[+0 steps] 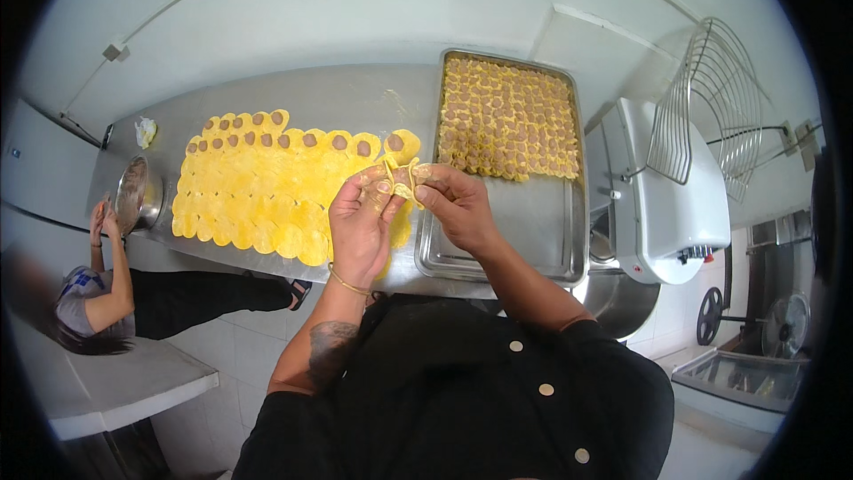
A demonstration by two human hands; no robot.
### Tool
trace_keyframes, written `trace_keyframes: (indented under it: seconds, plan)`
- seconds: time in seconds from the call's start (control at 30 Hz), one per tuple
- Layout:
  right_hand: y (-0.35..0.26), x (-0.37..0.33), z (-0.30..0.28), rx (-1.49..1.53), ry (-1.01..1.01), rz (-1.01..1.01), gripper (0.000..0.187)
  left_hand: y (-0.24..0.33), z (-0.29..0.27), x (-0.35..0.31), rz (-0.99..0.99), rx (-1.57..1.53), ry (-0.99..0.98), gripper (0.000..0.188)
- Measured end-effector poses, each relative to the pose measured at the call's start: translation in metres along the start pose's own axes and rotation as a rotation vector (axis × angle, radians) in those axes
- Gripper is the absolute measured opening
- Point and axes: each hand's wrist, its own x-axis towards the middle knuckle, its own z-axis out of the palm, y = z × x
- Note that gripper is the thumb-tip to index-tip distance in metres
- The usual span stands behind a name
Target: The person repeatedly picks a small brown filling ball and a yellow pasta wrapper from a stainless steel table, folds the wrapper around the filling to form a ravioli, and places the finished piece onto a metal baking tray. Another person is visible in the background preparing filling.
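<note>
Between my two hands is a yellow dumpling wrapper (402, 185) folded around brown filling. My left hand (362, 213) pinches its left side and my right hand (458, 206) pinches its right side. Beyond my fingers, a round yellow wrapper with a dab of filling (404, 144) lies on the steel table (342, 93). To the left, overlapping rows of yellow wrappers (253, 187) spread across the table, and the far rows carry brown dabs. On the right, a metal tray (506, 244) holds many filled dumplings (506, 116) packed in its far part.
A co-worker (98, 298) at the left holds something unclear near a metal bowl (140, 196) of brown filling. A crumpled white-and-yellow item (146, 132) lies at the table's far left. Right of the tray stands a white mixer (671, 196) with a raised wire guard (706, 102).
</note>
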Motion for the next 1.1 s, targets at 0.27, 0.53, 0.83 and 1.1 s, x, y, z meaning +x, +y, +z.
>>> trace_keyframes:
  seconds: [0.27, 0.53, 0.83, 1.1]
  plan:
    - [-0.01, -0.001, 0.043, 0.024, 0.122, -0.003, 0.01, 0.032, -0.016, -0.011, 0.142, 0.202, -0.322, 0.018]
    - [-0.012, -0.007, 0.101, -0.678, 0.112, -0.237, 0.014, 0.085, -0.05, -0.011, 0.028, 0.082, -0.301, 0.015]
    - [-0.005, -0.012, 0.158, -1.035, 0.281, -0.501, 0.021, 0.106, -0.077, 0.008, 0.188, 0.091, -0.39, 0.016]
    - [-0.01, -0.005, 0.181, -0.806, 0.314, -0.315, 0.068, 0.104, -0.086, 0.013, -0.138, -0.177, -0.593, 0.018]
